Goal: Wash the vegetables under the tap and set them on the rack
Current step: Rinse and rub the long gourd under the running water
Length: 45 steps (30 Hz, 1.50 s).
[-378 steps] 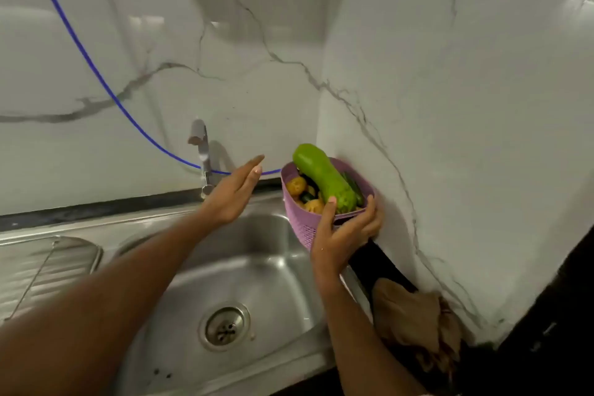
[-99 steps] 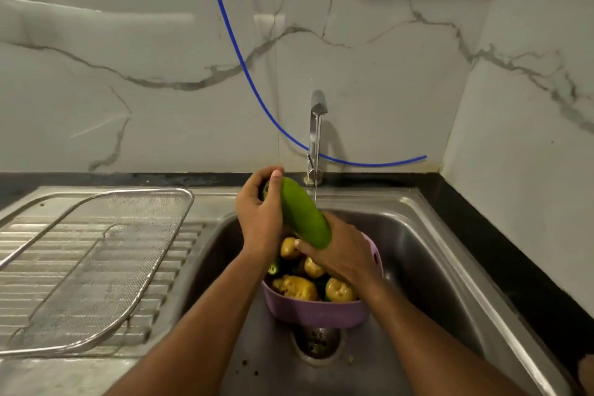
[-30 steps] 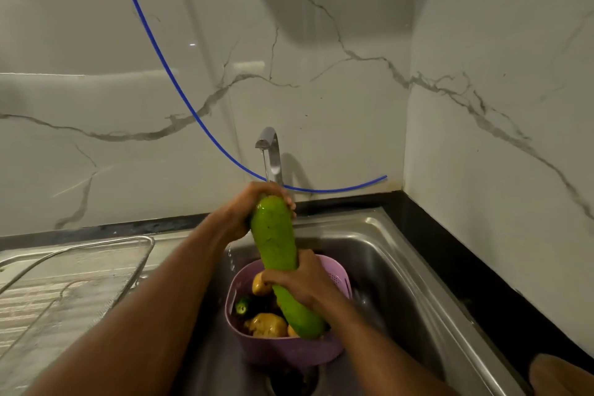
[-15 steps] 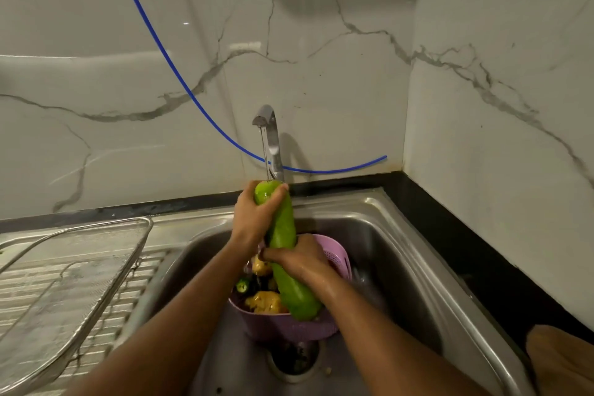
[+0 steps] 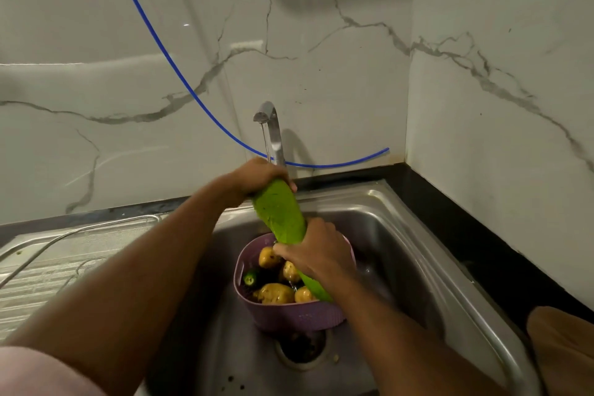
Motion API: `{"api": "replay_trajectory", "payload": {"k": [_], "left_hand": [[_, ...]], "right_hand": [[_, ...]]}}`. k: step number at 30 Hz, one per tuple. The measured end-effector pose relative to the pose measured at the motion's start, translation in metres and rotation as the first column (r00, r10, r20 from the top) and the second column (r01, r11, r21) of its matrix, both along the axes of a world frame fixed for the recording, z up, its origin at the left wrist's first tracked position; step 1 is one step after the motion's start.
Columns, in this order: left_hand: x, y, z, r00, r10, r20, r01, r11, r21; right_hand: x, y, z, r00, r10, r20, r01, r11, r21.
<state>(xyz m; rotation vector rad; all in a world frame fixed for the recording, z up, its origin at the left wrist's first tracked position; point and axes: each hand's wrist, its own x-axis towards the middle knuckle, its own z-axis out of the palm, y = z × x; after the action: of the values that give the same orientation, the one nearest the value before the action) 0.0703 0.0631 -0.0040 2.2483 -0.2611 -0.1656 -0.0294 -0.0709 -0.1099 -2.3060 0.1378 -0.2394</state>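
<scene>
A long, bright green gourd (image 5: 283, 215), wet and glossy, slants under the tap (image 5: 270, 128). The left hand (image 5: 257, 175) curls around its upper end; the right hand (image 5: 316, 251) wraps its lower half, above a purple basket (image 5: 299, 315) of potatoes (image 5: 276, 292).

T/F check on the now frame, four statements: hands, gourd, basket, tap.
1. Both hands grip the long green gourd: left hand at its upper end, right hand lower down. True.
2. The purple plastic basket sits on the wire rack. False: it sits in the steel sink, over the drain.
3. The basket holds yellowish potatoes. True.
4. The chrome tap is dry. False: a thin stream falls from its spout.
</scene>
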Motion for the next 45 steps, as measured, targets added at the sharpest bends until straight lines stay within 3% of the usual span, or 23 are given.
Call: {"api": "replay_trajectory", "payload": {"k": [2,3,5,7,9,11,15,18,22,24,27,29,31,34,37,41,43,45], "left_hand": [[-0.007,0.008,-0.011,0.956,-0.114,-0.271,-0.034,0.873,-0.487],[-0.008,0.010,-0.020,0.937,-0.178,-0.301,-0.055,0.774,-0.630],[-0.013,0.008,-0.037,0.934,-0.230,-0.274,-0.078,0.616,-0.784],[-0.017,-0.005,-0.052,0.952,-0.178,-0.249,-0.130,0.500,-0.856],[-0.020,-0.022,-0.066,0.965,-0.068,-0.252,-0.191,0.474,-0.859],[-0.021,-0.030,-0.082,0.963,0.062,-0.263,-0.256,0.522,-0.814],[-0.031,-0.024,-0.106,0.948,0.223,-0.225,-0.312,0.529,-0.789],[-0.042,-0.021,-0.108,0.936,0.351,0.027,-0.226,0.657,-0.719],[-0.037,-0.016,-0.097,0.870,0.341,0.356,-0.129,0.854,-0.505],[-0.026,-0.012,-0.086,0.869,0.314,0.383,-0.159,0.910,-0.384],[-0.014,-0.009,-0.070,0.875,0.355,0.328,-0.255,0.916,-0.310],[-0.011,-0.010,-0.066,0.877,0.424,0.226,-0.331,0.875,-0.354],[-0.010,-0.006,-0.066,0.886,0.461,-0.052,-0.424,0.760,-0.493],[-0.015,0.001,-0.071,0.904,0.227,-0.362,-0.420,0.632,-0.652],[-0.024,0.001,-0.083,0.925,-0.042,-0.377,-0.308,0.493,-0.814],[-0.026,0.004,-0.108,0.945,-0.208,-0.251,-0.198,0.247,-0.949],[-0.025,0.004,-0.115,0.955,-0.223,-0.196,-0.150,0.208,-0.966],[-0.026,0.004,-0.116,0.953,-0.221,-0.208,-0.153,0.243,-0.958]], "right_hand": [[-0.002,-0.002,0.002,1.000,0.016,0.007,-0.016,1.000,0.009],[-0.004,-0.004,0.003,1.000,0.017,0.002,-0.017,0.999,0.027],[-0.003,-0.004,0.004,0.999,0.018,-0.027,-0.015,0.994,0.105],[-0.001,0.001,0.004,0.995,0.044,-0.093,-0.023,0.976,0.218],[0.001,0.004,0.003,0.988,0.062,-0.138,-0.014,0.947,0.320],[0.003,0.001,0.000,0.981,0.078,-0.176,-0.010,0.934,0.358],[0.002,-0.003,-0.006,0.977,0.086,-0.197,-0.048,0.980,0.194],[0.003,0.007,-0.005,0.974,0.093,-0.207,-0.060,0.985,0.162],[0.002,0.010,-0.004,0.985,0.063,-0.158,-0.051,0.996,0.079],[-0.001,0.010,0.000,0.991,0.046,-0.127,-0.042,0.999,0.033],[-0.008,0.009,0.004,0.995,0.010,-0.095,-0.019,0.995,-0.093],[-0.010,0.009,0.005,0.998,0.007,-0.067,-0.016,0.989,-0.146],[-0.010,0.007,0.005,0.998,0.025,-0.051,-0.035,0.978,-0.207],[-0.009,-0.003,0.006,0.993,0.036,-0.111,-0.058,0.978,-0.200],[-0.005,-0.003,0.001,0.963,0.103,-0.247,-0.108,0.994,-0.006],[0.006,0.007,-0.006,0.901,0.300,-0.313,-0.201,0.929,0.311],[0.005,0.011,-0.004,0.886,0.326,-0.330,-0.180,0.898,0.402],[0.005,0.012,-0.006,0.890,0.313,-0.331,-0.163,0.897,0.411]]}}
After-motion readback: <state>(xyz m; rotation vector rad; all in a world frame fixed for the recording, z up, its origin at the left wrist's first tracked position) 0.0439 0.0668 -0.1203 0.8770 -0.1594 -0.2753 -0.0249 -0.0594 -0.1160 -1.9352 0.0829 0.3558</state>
